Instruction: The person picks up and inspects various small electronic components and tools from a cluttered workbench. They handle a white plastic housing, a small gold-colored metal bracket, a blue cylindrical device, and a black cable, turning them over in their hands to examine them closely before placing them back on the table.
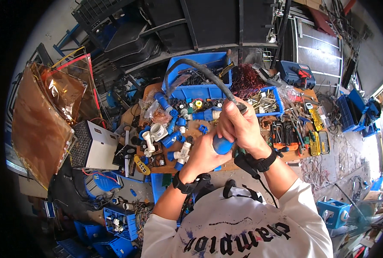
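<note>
A rounded blue plastic plug (pixel 222 145) is clasped by the left hand (pixel 206 155), its thick black rubber cable (pixel 208 75) clenched in the right hand (pixel 238 124) above the cluttered worktop (pixel 200 129).

Cluttered repair or electrical workshop. Landmark: wooden workbench (pixel 200 129), crowded with blue and white plastic plug fittings (pixel 170 137). At its far edge, a blue parts bin (pixel 198 90) with black cable, beside a tangle of reddish wire (pixel 245 79). On its right end, hand tools (pixel 314 137) and a blue power-tool case (pixel 297 74). Below its left side, blue crates (pixel 118 221) and loose wires on the floor.
</note>
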Demonstrator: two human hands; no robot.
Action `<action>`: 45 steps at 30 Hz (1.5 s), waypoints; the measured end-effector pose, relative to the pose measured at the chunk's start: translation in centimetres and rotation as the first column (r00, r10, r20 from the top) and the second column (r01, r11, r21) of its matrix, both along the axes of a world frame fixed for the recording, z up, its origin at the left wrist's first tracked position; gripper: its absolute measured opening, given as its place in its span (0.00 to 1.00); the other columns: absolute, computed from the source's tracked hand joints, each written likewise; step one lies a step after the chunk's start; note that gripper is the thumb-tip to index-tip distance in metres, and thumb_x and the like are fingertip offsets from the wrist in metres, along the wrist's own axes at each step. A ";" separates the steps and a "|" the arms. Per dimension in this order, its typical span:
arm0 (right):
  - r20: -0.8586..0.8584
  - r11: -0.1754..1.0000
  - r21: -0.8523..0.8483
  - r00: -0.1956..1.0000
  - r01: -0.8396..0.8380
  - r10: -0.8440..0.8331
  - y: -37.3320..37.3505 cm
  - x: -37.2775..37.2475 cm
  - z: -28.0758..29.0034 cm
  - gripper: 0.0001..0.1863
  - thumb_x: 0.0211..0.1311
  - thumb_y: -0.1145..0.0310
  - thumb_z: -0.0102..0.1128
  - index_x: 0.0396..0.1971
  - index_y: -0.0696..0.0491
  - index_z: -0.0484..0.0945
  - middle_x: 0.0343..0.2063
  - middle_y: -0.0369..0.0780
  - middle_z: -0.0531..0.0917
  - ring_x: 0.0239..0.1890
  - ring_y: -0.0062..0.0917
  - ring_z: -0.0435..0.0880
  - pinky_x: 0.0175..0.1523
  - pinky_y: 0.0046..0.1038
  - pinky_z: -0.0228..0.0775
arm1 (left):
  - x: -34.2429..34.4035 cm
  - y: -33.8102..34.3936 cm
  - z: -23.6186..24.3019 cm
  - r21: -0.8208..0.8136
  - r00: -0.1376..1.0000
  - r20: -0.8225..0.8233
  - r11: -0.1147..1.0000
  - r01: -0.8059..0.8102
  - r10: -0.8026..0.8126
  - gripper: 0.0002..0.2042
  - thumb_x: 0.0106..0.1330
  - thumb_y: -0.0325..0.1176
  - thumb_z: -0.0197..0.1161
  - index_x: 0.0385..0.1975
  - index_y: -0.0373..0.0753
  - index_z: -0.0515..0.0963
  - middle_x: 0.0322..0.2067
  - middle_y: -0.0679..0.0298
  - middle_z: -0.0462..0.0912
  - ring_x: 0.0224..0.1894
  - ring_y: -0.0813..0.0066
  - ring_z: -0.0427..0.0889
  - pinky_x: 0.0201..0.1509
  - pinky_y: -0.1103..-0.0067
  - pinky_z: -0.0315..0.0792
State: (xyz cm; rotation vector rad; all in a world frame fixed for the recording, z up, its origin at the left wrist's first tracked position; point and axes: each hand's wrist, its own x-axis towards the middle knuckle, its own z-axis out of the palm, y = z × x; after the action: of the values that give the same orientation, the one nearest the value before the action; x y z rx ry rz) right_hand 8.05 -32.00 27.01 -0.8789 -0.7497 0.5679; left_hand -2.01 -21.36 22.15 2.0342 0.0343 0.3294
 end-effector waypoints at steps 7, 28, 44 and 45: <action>-0.143 0.975 0.056 0.965 -0.214 0.220 0.5 1.2 -0.6 0.22 0.73 0.48 0.44 0.24 0.48 0.62 0.07 0.30 0.61 0.07 0.16 0.62 0.20 0.25 0.65 | 0.7 2.4 1.0 -0.475 0.869 -0.270 0.843 0.254 -0.414 0.17 0.47 0.32 0.73 0.35 0.35 0.75 0.30 0.65 0.80 0.32 0.71 0.81 0.36 0.74 0.74; -0.309 0.994 -0.068 0.949 -0.086 0.061 0.6 0.8 -2.0 0.11 0.66 0.64 0.61 0.35 0.54 0.69 0.11 0.30 0.67 0.12 0.15 0.67 0.21 0.21 0.64 | 0.7 1.9 1.3 -0.362 0.887 -0.312 0.906 0.220 -0.340 0.18 0.49 0.31 0.72 0.38 0.35 0.73 0.26 0.63 0.80 0.27 0.73 0.81 0.33 0.76 0.76; -0.351 0.971 -0.194 0.914 0.140 -0.202 1.3 -0.4 -1.4 0.12 0.65 0.64 0.62 0.35 0.54 0.70 0.12 0.33 0.70 0.13 0.19 0.71 0.21 0.23 0.64 | -0.2 -0.4 0.7 0.084 0.986 -0.124 0.991 -0.104 0.114 0.21 0.46 0.33 0.71 0.40 0.31 0.73 0.31 0.48 0.82 0.35 0.53 0.84 0.39 0.68 0.76; -0.362 0.975 -0.161 0.910 0.153 -0.203 1.6 -0.2 -1.9 0.11 0.65 0.66 0.63 0.33 0.53 0.69 0.10 0.32 0.68 0.11 0.18 0.69 0.18 0.22 0.62 | 0.0 -0.1 0.4 0.079 0.987 -0.139 0.994 -0.072 0.082 0.22 0.46 0.33 0.71 0.40 0.31 0.73 0.30 0.50 0.82 0.34 0.55 0.84 0.39 0.69 0.76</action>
State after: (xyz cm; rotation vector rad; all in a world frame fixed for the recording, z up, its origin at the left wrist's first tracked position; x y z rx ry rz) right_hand 7.86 -30.39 25.12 -0.9130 -0.2808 0.6043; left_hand -2.04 -21.51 22.55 2.1306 0.1919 0.2361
